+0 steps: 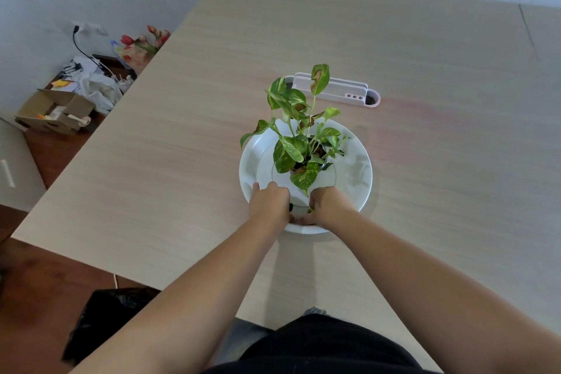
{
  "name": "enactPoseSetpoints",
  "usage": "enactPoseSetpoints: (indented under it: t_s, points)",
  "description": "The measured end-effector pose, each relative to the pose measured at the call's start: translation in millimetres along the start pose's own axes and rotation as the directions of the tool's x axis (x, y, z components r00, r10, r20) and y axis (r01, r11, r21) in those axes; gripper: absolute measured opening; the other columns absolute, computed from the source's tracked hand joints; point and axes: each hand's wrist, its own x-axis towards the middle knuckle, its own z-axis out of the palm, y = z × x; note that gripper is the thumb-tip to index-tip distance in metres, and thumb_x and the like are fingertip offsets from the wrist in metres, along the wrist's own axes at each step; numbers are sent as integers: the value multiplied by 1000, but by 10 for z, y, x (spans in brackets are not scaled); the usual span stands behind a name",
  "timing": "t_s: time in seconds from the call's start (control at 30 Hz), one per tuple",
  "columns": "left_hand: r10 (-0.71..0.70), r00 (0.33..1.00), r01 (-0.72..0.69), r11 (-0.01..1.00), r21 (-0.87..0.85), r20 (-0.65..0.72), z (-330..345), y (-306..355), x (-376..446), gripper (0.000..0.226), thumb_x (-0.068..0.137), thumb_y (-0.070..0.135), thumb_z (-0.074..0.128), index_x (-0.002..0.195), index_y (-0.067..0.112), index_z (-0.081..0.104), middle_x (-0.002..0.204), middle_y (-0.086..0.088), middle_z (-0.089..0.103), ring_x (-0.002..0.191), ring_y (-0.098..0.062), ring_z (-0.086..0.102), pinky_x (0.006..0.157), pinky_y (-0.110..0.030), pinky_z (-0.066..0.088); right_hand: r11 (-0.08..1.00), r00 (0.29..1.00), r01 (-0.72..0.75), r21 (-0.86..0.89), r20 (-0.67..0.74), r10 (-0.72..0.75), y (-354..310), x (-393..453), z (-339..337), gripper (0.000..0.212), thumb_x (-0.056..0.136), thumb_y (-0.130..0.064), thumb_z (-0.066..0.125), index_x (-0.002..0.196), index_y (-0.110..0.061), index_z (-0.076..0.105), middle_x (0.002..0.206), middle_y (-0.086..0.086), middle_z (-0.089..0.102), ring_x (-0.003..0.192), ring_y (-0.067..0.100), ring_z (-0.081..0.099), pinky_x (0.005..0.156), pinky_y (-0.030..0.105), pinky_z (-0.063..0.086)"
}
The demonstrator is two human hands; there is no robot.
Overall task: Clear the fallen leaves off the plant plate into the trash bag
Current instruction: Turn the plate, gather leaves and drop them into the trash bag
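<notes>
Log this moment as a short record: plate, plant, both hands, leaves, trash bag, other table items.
plate: white plate on the table
plant: potted plant stands on the plate
left hand: left hand on the plate's near rim
right hand: right hand on the near rim, beside the left
leaves: green bits between the hands; grip unclear
trash bag: black bag on the floor, left of the person
other: pink and white desk organizer behind the plant

The bench (182, 136) is pale, matt wood-grain laminate. The plate (355, 167) looks like glossy white ceramic. The trash bag (103, 322) is shiny black plastic.
</notes>
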Motion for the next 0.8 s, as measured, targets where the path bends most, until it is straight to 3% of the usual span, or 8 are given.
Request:
enactPoseSetpoints:
  t_s: [0.1, 0.17, 0.27, 0.4, 0.47, 0.63, 0.73, 0.8]
  points:
    - [-18, 999, 18, 1000, -16, 27, -45, -16, 13, 28, 81, 33, 71, 75, 14, 51, 98, -9, 57, 94, -29, 55, 109, -41, 29, 998, 1000, 6, -60, -23, -7, 4, 18, 17, 28, 76, -35, 67, 78, -14, 48, 68, -3, 45, 65, 23, 50, 56, 28, 41]
    - [-34, 999, 35, 999, -27, 41, -53, -43, 16, 27, 84, 22, 68, 67, 12, 49, 92, -10, 55, 94, -30, 54, 102, -38, 35, 996, 999, 21, -84, -43, -25, 36, 11, 23, 14, 81, -22, 62, 81, -13, 51, 77, 1, 50, 67, 24, 51, 59, 30, 43]
    - [-35, 999, 37, 997, -63, 29, -8, -78, 30, 4, 86, 9, 63, 87, 8, 67, 87, -7, 48, 95, -32, 54, 85, -38, 44, 996, 998, 36, -80, -47, -40, 76, 13, 39, 12, 86, -10, 57, 98, -11, 59, 80, 3, 49, 68, 25, 50, 57, 29, 42]
    - [-27, 999, 29, 997, -75, 39, 28, -132, 28, 21, 81, 1, 58, 96, 9, 70, 88, -7, 54, 78, -27, 53, 63, -32, 41, 995, 998, 47, -88, -39, -50, 84, 12, 73, 9, 88, -5, 49, 83, -10, 54, 85, 6, 49, 57, 21, 43, 54, 27, 40]
    - [-24, 998, 29, 995, -90, 49, 23, -159, 36, 27, 79, 0, 57, 99, 10, 71, 90, -6, 54, 75, -26, 52, 64, -31, 43, 997, 997, 52, -60, -49, -55, 92, -26, 38, 10, 90, -8, 49, 89, -14, 57, 81, 4, 49, 72, 24, 48, 68, 33, 47]
    - [-57, 994, 67, 991, -115, 88, -47, -163, 60, 27, 82, 1, 57, 102, 11, 72, 102, -9, 57, 87, -31, 59, 83, -35, 54, 997, 999, 31, 71, -32, -29, 115, -59, -3, 19, 86, -7, 50, 98, -8, 64, 102, 10, 65, 81, 26, 56, 66, 31, 48]
    - [-26, 998, 32, 992, -119, 56, -59, -199, 74, 29, 81, 0, 55, 101, 13, 71, 107, -9, 60, 92, -32, 62, 81, -35, 54, 980, 997, 32, 198, -80, -16, 170, -59, -49, 9, 75, -11, 58, 72, -19, 61, 81, 6, 70, 75, 24, 62, 66, 31, 53]
    - [-1, 999, 6, 991, -137, 42, -78, -236, 90, 26, 81, 3, 58, 99, 15, 73, 108, -9, 62, 92, -30, 63, 78, -34, 54, 931, 995, -17, 364, -82, 50, 208, -97, -130, 12, 73, -10, 66, 68, -20, 65, 64, 1, 66, 63, 19, 61, 67, 31, 56]
